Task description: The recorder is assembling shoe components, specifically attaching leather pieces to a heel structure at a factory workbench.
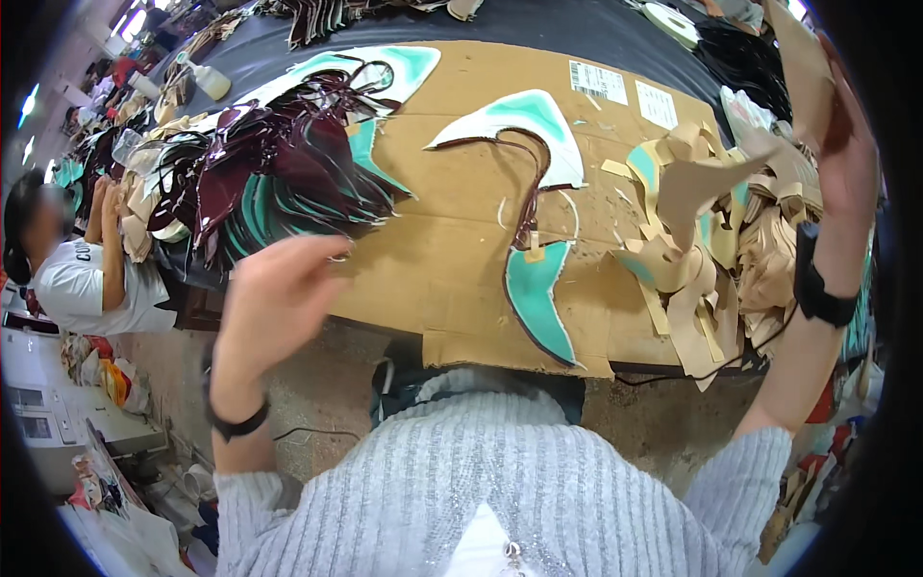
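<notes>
Showing right of brown cardboard [423,245], a beige leather-like piece [801,67] is seemingly clamped by the right hand [848,135]. Probably light and flexible, it is best edge-gripped. For the left hand [284,298], blurred, grip cannot be told.

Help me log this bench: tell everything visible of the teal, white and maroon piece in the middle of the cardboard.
The piece lies on brown cardboard. Its curved upper section is white with a teal patch and partly dark edging. Narrow maroon strips lead down to a crescent-shaped teal section with a small tan tab near its top; its tip lies near the cardboard's front edge. It looks thin and leather-like. Neither the left hand nor the right hand touches it.
</notes>
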A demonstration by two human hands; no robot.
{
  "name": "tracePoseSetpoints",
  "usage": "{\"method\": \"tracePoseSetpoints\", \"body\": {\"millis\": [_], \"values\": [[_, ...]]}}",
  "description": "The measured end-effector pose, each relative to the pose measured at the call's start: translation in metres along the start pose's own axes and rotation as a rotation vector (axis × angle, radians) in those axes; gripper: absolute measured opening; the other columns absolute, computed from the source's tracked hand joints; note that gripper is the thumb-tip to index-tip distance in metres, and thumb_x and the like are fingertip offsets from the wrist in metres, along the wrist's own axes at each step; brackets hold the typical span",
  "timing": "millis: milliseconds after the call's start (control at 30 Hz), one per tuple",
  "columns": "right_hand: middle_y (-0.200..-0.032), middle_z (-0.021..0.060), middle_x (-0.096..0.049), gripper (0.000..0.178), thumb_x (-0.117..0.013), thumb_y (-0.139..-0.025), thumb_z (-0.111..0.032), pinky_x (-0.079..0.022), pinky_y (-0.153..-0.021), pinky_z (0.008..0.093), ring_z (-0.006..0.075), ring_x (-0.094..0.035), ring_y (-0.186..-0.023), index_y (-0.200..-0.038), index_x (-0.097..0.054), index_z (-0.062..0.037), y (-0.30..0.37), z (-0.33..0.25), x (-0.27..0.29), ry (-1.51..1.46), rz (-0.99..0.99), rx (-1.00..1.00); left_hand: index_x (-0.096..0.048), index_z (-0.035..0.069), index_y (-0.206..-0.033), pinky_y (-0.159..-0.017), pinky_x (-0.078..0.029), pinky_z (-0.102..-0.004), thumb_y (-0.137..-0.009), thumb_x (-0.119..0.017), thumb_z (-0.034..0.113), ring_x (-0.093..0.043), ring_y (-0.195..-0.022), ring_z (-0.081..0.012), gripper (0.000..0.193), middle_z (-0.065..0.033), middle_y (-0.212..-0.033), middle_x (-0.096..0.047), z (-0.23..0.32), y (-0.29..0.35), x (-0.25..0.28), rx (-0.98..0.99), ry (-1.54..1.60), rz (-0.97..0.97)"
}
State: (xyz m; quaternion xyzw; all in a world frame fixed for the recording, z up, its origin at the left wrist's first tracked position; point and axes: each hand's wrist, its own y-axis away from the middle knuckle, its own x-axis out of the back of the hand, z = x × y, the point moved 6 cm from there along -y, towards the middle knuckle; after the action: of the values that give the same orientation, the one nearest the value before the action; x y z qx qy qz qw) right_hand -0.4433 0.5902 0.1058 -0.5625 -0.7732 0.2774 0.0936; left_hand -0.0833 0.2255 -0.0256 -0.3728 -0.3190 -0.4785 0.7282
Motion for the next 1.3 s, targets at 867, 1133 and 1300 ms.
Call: {"method": "tracePoseSetpoints", "body": {"millis": [867,1133,1300], "values": [[-0.084,0.0003,-0.066,0.023,-0.075,-0.076,-0.005,-0.046,-0.067,0.0222,0.0053,-0.054,-0.069,-0.097,-0.068,0.0022,0.110,0.122,-0.146,0.224,-0.815,-0.427,-0.062,0.008,-0.111,-0.082,-0.049,-0.0391,-0.075,-0.065,0.000,-0.059,-0.099,-0.0320,0.036,-0.0114,-0.103,-0.063,0.056,-0.151,-0.139,-0.616,0.414,-0.149],[-0.078,-0.0037,-0.065,0.007,-0.070,-0.083,-0.008,-0.043,-0.066,0.0203,0.0028,-0.055,-0.072,-0.084,-0.069,-0.0015,0.076,0.136,-0.098,0.314,-0.509,-0.332,-0.065,0.010,-0.102,-0.082,-0.047,-0.0380,-0.079,-0.062,0.014,-0.057,-0.101,-0.0260,0.024,-0.0100,-0.099,-0.062,0.029,-0.169,-0.191,-0.348,-0.263,-0.247],[-0.063,-0.0046,-0.059,0.009,-0.071,-0.083,-0.009,-0.036,-0.048,0.0189,0.0012,-0.049,-0.055,-0.083,-0.068,-0.0003,0.081,0.123,-0.108,0.264,-0.510,-0.295,-0.067,0.006,-0.101,-0.090,-0.044,-0.0415,-0.086,-0.058,0.027,-0.054,-0.111,-0.0252,0.027,-0.0156,-0.105,-0.062,0.022,-0.159,-0.219,0.035,-0.196,-0.433]]}}
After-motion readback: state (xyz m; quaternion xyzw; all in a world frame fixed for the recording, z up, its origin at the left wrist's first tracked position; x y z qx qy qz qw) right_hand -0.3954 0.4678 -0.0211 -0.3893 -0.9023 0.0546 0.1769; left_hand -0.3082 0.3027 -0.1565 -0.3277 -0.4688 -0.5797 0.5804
